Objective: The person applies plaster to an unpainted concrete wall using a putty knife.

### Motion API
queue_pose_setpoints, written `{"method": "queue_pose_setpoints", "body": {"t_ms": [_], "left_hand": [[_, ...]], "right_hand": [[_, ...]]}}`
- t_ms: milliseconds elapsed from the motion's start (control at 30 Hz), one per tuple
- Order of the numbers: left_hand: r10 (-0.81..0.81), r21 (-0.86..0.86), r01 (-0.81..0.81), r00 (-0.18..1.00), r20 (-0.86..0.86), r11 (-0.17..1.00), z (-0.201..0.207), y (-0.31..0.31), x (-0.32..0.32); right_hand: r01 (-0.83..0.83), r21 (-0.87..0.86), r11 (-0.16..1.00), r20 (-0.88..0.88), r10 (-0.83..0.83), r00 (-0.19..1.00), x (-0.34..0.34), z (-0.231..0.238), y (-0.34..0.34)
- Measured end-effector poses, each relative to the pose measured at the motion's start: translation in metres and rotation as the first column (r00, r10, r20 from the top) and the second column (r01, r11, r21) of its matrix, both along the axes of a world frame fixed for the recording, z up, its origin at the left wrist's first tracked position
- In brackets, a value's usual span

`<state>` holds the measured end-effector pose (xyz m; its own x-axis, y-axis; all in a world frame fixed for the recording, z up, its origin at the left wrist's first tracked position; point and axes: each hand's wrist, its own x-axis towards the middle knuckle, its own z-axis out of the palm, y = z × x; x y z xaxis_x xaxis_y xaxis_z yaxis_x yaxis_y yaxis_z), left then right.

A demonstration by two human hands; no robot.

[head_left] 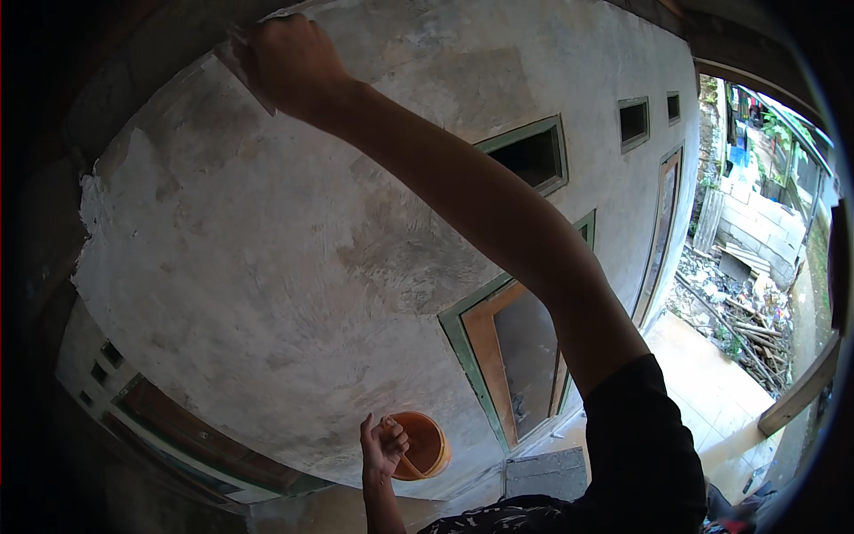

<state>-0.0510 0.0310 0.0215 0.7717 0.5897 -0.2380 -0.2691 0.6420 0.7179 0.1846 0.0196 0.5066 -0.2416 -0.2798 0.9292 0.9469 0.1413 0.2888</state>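
My right arm, in a black sleeve, stretches up across a patchy grey-white plastered wall [240, 231]. At the wall's upper edge my right hand [302, 67] is closed round a thin, pale flat piece [238, 62], pressed to the surface; its exact kind is hard to make out. Low down, my left hand [382, 449] is closed at the side of an orange bucket [436, 445], apparently gripping its handle, with one finger sticking up. The bucket hangs tilted toward me, and its contents are too dark to tell.
A green-framed window [511, 365] and a small vent opening [534, 156] break the wall on the right. Below lies a grey slab [544, 473] near pale floor tiles [703, 392]. A wooden post [801, 383] stands far right, with rubble [743, 311] outside.
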Motion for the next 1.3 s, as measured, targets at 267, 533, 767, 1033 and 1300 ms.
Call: {"method": "queue_pose_setpoints", "body": {"t_ms": [267, 533, 767, 1033, 1300], "left_hand": [[-0.014, -0.002, 0.014, 1.000, 0.016, 1.000, -0.003, 0.009, -0.008], [-0.042, 0.004, 0.042, 0.997, 0.063, 0.999, -0.009, -0.005, -0.007], [-0.075, 0.039, 0.075, 0.997, -0.015, 0.996, -0.008, -0.021, 0.005], [-0.202, 0.189, 0.218, 0.974, -0.098, 0.958, 0.009, -0.020, 0.029], [-0.257, 0.226, 0.290, 0.952, -0.166, 0.930, 0.017, -0.031, 0.049]], "right_hand": [[-0.175, -0.165, 0.971, -0.483, 0.075, 0.872, 0.152, 0.013, -0.019], [-0.149, 0.286, 0.947, -0.820, 0.322, 0.473, 0.305, -0.066, -0.130], [-0.681, 0.462, 0.568, -0.816, 0.573, -0.076, 0.214, -0.338, -0.179], [-0.662, 0.480, 0.575, -0.836, 0.070, -0.545, 0.024, -0.511, -0.211], [-0.826, -0.155, 0.541, -0.960, -0.281, -0.004, -0.042, -0.484, -0.214]]}}
